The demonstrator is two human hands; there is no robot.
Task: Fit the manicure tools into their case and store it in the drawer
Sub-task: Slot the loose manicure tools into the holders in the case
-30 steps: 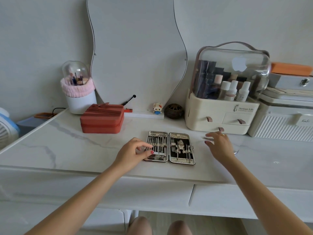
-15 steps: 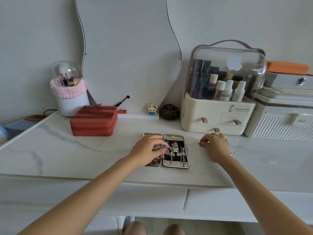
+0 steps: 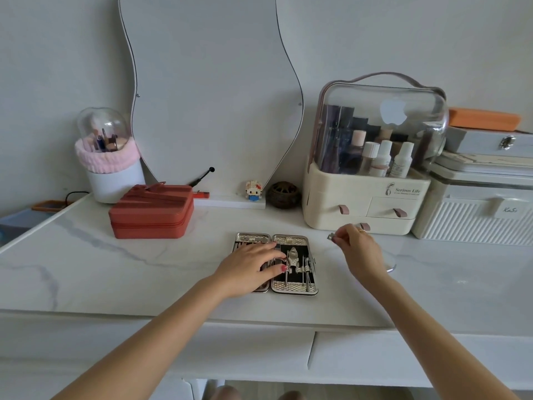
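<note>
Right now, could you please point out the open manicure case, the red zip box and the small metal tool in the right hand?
manicure case (image 3: 294, 287): head view, lower mesh edge of right half.
red zip box (image 3: 151, 210): head view, lid.
small metal tool (image 3: 330, 236): head view, tip beyond the fingertips.

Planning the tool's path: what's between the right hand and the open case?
Head view: only bare marble tabletop between right hand and manicure case.

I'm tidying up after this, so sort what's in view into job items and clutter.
Job: open manicure case; small metal tool pinched in right hand; left hand on case.

Clutter: red box; brush holder; cosmetics organizer; toy figure.
</note>
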